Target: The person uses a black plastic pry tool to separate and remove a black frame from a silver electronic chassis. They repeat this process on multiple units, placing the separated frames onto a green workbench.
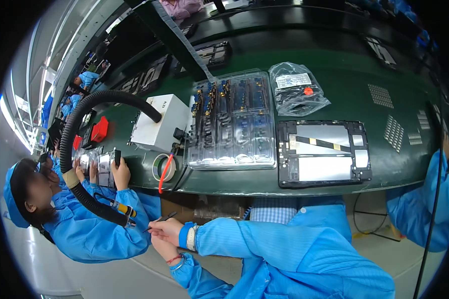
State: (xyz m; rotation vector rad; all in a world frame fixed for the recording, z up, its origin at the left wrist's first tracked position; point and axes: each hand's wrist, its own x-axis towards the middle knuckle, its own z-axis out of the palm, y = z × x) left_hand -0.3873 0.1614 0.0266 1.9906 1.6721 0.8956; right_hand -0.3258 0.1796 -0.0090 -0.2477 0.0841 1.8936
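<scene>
My right hand [167, 231], with a blue strap [184, 235] and a pale watch [191, 237] at its wrist, is closed around a thin dark tool [169, 216], perhaps tweezers. My left hand [162, 246], wearing a red bracelet [173, 259], lies just below and touches it; its fingers are mostly hidden. Both hands are off the table edge, at the left. Close by hangs the end of a black corrugated hose [105, 209], with a yellow fitting [124, 208]. On the green table lies an opened tablet-like device [324, 153], with silver panels and a striped tape.
Clear trays [232, 119] of small parts stand beside a white box [159, 122]. A plastic bag [297, 89], a tape roll [163, 167] and sheets of small pieces [393, 132] lie around. A co-worker [95, 224] sits at left; another person's sleeve [424, 199] is at right.
</scene>
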